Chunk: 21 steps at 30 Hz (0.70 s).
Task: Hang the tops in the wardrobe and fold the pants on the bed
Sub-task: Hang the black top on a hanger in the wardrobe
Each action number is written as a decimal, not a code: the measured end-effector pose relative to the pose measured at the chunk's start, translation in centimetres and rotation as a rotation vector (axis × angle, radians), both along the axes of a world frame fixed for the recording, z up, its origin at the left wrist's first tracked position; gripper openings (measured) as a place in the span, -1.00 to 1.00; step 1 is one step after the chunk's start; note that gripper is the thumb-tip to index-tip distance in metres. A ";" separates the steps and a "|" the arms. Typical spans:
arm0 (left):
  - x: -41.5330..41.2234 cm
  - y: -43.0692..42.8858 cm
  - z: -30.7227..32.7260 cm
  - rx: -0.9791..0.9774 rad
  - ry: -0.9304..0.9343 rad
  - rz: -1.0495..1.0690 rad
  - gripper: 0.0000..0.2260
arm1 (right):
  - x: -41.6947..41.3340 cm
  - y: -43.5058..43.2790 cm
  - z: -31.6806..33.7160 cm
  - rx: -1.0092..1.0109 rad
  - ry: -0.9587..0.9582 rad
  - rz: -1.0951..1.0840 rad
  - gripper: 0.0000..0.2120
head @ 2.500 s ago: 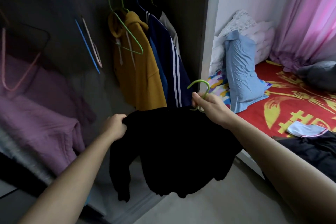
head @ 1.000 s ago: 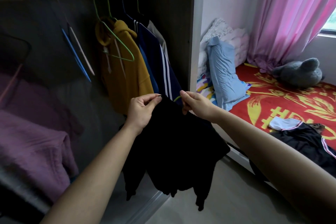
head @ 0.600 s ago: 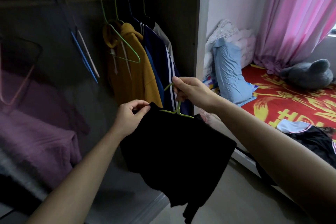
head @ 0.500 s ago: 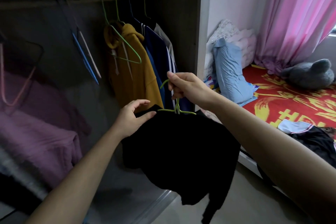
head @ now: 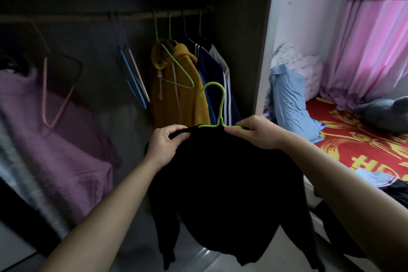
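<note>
At an open wardrobe, we see a person hold a black top [head: 231, 183] well below the rail [head: 88, 17], not yet hung. The top sits on a green hanger [head: 217, 106] whose hook stands upright and free, below the rail and in front of the clothes that hang from it. The left hand [head: 164, 147] grips the top's shoulder edge, fingers curled round the dark cloth. The right hand [head: 256, 132] pinches the hanger's wire arm at the top's neck, thumb and fingertips closed narrowly on it. The sleeves and hem droop loose beneath both hands.

On the rail's right end we count a mustard hoodie [head: 176, 95] and a navy jacket with white stripes [head: 212, 77], pressed side by side, with an empty green hanger [head: 176, 68] dangling against the hoodie. Toward the rail's middle hang a blue hanger [head: 132, 81] and a pale one, both bare. Below the rail's left end a pink hanger [head: 53, 104] hangs above a purple garment [head: 55, 150].

Right of the rail, past the wardrobe's side panel, lies the bed [head: 353, 143] with its red-and-yellow cover. On it we make out a light blue pillow [head: 289, 104], a grey plush toy [head: 384, 115] and dark pants [head: 397, 192] at the near edge. A pink curtain [head: 371, 40] hangs behind.
</note>
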State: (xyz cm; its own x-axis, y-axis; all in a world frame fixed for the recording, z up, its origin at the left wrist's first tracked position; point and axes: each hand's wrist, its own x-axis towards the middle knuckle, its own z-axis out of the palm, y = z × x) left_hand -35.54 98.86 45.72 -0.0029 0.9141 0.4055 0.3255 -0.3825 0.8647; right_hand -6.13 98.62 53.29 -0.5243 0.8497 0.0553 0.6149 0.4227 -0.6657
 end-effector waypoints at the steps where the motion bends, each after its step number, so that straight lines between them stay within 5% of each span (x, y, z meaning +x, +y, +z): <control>1: -0.4 0.2 0.4 0.001 0.053 -0.015 -0.89 | -0.4 0.0 0.3 0.022 -0.010 0.008 -0.64; 7: -3.4 1.1 2.0 0.049 0.427 -0.007 -0.92 | -3.0 0.0 0.9 0.058 -0.037 -0.059 -0.67; 13: -5.7 3.5 3.5 0.193 0.666 0.166 -0.67 | -5.5 1.4 2.3 0.032 -0.030 -0.202 -0.66; 18: -7.2 6.2 6.5 0.280 0.756 0.397 -0.65 | -6.1 4.9 4.5 -0.630 0.453 -0.288 -0.82; 21: -8.4 8.4 8.2 0.300 0.803 0.517 -0.65 | -6.6 7.5 4.8 -0.817 0.587 -0.128 -0.72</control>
